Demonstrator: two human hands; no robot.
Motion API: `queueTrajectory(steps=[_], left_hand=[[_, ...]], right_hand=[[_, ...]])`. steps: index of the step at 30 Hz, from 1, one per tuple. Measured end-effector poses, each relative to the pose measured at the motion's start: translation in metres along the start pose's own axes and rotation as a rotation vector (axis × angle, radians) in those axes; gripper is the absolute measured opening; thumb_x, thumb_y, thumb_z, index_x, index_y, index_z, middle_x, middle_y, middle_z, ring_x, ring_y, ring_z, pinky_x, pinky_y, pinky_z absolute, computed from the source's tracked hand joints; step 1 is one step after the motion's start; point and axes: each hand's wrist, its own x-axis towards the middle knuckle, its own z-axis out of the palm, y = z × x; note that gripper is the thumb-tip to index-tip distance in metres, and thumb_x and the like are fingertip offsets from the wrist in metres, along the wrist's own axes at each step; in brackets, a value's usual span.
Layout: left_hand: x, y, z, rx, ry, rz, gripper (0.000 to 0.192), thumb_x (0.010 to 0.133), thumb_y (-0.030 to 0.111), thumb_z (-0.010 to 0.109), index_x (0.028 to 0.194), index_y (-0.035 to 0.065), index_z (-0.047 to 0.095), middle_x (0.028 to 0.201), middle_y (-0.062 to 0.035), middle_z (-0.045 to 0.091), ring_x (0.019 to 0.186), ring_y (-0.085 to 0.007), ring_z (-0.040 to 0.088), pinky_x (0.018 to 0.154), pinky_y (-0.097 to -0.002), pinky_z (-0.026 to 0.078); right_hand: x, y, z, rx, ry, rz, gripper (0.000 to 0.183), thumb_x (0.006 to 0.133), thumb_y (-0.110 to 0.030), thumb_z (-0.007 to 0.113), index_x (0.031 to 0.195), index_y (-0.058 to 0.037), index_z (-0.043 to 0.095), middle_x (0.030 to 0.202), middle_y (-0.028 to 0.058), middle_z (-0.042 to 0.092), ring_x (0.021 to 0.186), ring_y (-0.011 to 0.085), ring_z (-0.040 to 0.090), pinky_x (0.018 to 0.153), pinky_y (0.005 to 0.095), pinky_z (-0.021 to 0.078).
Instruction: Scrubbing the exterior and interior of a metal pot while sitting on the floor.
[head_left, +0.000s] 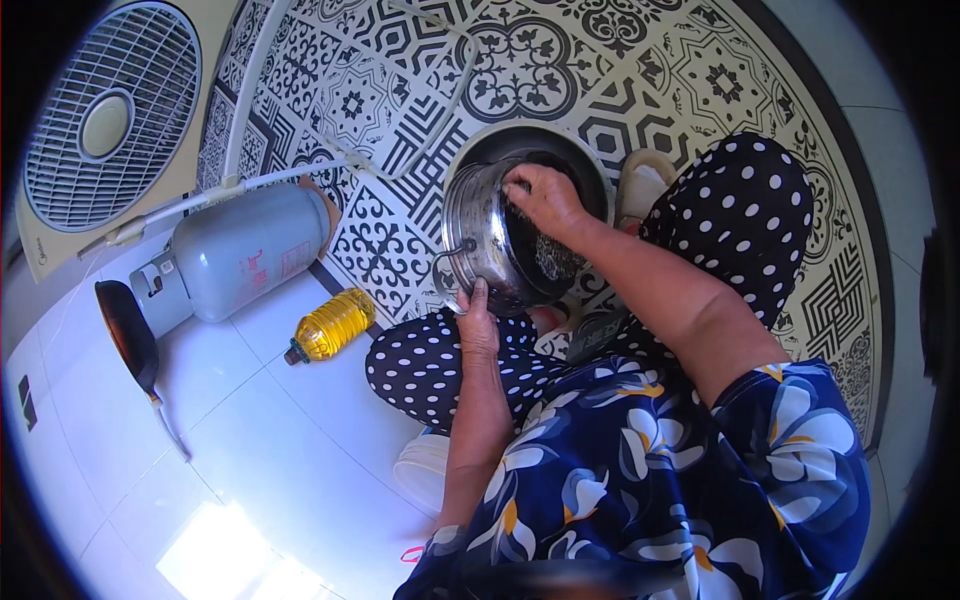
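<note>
A round stainless steel pot (474, 217) is tilted on its side over a wide basin (466, 142) on the floor, between the person's knees. My left hand (478, 319) grips the pot's near rim by the loop handle, thumb on the outer wall. My right hand (546, 196) reaches over the pot's mouth with bent fingers at its upper rim; whether the fingers hold anything is not clear. Dark stuff and a grey, speckled mass (556, 259) show at the pot's mouth, below my right wrist.
A bottle of yellow oil (335, 324) lies left of the knee. Farther left are a grey gas cylinder (244, 251), a frying pan (135, 337) and a Midea fan (112, 120). A white tubular frame (247, 97) stands upper left. A white bucket (424, 469) is beside my left forearm.
</note>
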Motion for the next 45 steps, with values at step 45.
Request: queueTrajectory(steps=[45], left_hand=[[-0.004, -0.003, 0.012, 0.315, -0.049, 0.122, 0.022, 0.09, 0.021, 0.057, 0.102, 0.003, 0.058, 0.084, 0.0013, 0.058, 0.074, -0.0081, 0.05, 0.068, -0.0236, 0.042]], right_hand=[[-0.004, -0.01, -0.014, -0.011, 0.049, 0.042, 0.019, 0.079, -0.019, 0.062, 0.086, -0.0019, 0.06, 0.079, 0.0165, 0.063, 0.075, 0.0309, 0.062, 0.068, 0.0373, 0.0473]])
